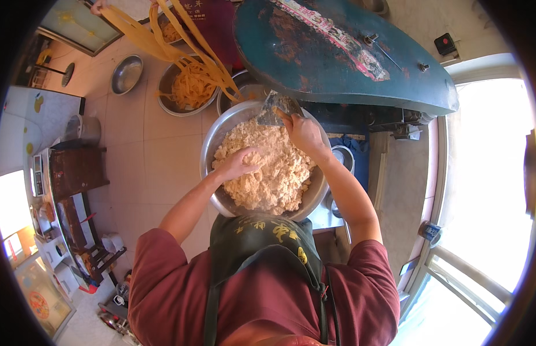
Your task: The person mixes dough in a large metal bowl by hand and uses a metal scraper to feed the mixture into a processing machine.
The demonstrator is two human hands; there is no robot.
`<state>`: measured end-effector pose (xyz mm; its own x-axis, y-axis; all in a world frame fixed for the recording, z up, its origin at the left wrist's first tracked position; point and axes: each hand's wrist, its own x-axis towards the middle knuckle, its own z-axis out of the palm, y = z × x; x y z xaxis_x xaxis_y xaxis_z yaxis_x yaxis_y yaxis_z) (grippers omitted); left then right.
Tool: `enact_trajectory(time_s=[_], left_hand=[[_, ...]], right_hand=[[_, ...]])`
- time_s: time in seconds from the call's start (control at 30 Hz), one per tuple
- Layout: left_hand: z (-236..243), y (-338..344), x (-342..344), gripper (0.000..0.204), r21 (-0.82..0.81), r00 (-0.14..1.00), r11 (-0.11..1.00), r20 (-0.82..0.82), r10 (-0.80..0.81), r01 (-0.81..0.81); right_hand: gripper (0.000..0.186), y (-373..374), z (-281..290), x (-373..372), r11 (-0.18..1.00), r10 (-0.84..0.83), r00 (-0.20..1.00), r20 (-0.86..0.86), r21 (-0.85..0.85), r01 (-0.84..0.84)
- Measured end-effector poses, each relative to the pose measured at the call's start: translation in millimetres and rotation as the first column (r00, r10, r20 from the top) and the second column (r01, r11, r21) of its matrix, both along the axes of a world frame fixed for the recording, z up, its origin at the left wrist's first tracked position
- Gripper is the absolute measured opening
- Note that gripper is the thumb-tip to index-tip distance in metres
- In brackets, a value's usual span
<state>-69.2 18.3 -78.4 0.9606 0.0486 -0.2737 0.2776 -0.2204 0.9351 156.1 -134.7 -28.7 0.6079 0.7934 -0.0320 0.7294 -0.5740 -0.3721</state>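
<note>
A wide metal bowl point(207, 151) full of pale, crumbly dough point(274, 184) sits in front of my waist. Resting on the dough at its left side is my left hand point(236, 165), fingers apart and their tips partly sunk in the crumbs. My right hand point(305, 137) grips the wooden handle of a flat metal scraper point(271, 111) at the bowl's far rim. The scraper's blade is tilted against the inner wall, with crumbs beside it.
Another person's hand point(98, 6) holds long yellow dough strips point(135, 32) at the far left. Below hang basins, one with cut strips point(193, 85). A large green machine housing point(337, 57) overhangs the bowl's far right. An empty metal bowl point(127, 75) sits on the tiled floor.
</note>
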Motion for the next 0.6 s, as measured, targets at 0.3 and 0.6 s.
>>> enact_trajectory(time_s=[0.3, 0.6], left_hand=[[47, -6, 6, 0.044, 0.090, 0.988, 0.984, -0.043, -0.149, 0.152], [76, -25, 101, 0.055, 0.405, 0.967, 0.904, 0.250, 0.039, -0.141]], right_hand=[[0.043, 2, -2, 11, 0.991, -0.134, 0.990, -0.046, 0.000, 0.134], [0.031, -45, 25, 9, 0.967, -0.199, 0.973, -0.117, 0.136, 0.214]])
